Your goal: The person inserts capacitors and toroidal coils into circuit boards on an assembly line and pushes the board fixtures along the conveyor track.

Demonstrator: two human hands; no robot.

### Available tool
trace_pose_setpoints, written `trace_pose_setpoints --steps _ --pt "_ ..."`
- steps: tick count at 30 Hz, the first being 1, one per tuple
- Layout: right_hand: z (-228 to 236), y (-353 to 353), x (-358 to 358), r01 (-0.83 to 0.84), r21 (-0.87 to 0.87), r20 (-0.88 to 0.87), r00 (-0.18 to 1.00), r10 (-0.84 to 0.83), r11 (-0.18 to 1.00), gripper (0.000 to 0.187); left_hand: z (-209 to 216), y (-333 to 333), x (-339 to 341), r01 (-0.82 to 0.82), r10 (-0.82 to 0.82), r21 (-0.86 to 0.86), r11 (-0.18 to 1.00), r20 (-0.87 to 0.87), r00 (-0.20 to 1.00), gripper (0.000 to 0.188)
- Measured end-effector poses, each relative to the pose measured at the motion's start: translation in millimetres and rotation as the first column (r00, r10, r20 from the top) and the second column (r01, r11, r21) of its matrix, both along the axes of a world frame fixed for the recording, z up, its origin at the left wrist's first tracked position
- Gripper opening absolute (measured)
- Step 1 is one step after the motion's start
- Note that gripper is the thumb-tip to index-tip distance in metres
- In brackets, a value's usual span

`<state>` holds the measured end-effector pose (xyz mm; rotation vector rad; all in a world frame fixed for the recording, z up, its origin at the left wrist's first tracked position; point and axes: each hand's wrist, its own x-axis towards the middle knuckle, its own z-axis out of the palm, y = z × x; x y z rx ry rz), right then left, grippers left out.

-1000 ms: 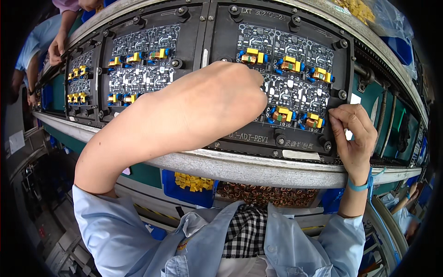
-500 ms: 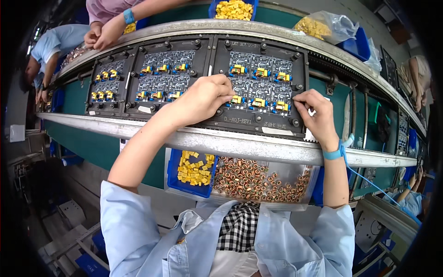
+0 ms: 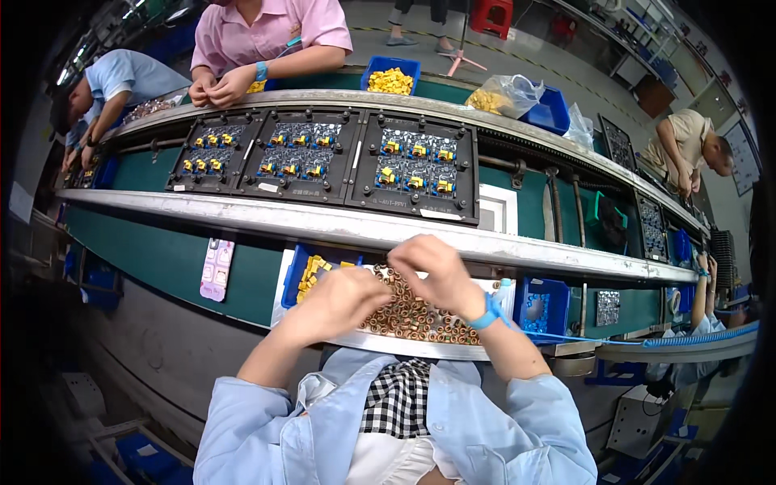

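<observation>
My left hand (image 3: 343, 299) hovers over the right side of a small blue bin (image 3: 293, 279) of yellow blocky parts (image 3: 314, 275) and the near coils; its fingers curl inward, tips blurred. Beside it, my right hand (image 3: 436, 271) hangs above the tray of copper-wound ring coils (image 3: 416, 323), thumb and bent fingers apart, nothing visible between them. Across the rail, a black carrier frame (image 3: 353, 174) holds circuit boards (image 3: 416, 162) fitted with yellow and blue parts. Neither hand touches it.
A silver rail (image 3: 267, 214) runs between my hands and the carriers. A pink-cased phone (image 3: 216, 271) lies at left. Right of the tray stands a blue bin (image 3: 543, 303) of small blue parts. A blue coiled cord (image 3: 695, 333) leads from my right wristband. Opposite works a person in pink (image 3: 267, 36).
Both hands have left the circuit boards and come back toward me, over the coil tray and yellow-part bin. The view has tilted up, and the carriers appear farther away.
</observation>
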<state>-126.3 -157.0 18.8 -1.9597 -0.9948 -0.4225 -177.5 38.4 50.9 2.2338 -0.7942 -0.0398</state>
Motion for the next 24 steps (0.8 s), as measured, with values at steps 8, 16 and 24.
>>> trace_pose_setpoints --steps 8,16,24 --pt "-84.5 90.4 -26.0 -0.138 -0.351 -0.044 0.990 0.131 0.926 0.008 16.8 18.8 -23.1 -0.238 0.249 -0.100 0.966 0.112 0.962 0.012" --pt "-106.7 102.7 -27.0 -0.059 -0.565 0.032 0.995 0.094 0.823 0.013 137.0 -15.2 -35.1 0.363 -0.069 -0.673 0.645 0.421 0.904 0.062" --pt "-101.8 109.9 -33.0 -0.014 -0.581 0.083 0.994 0.076 0.814 0.013 131.1 5.1 -34.5 0.377 -0.021 -0.675 0.635 0.472 0.881 0.054"
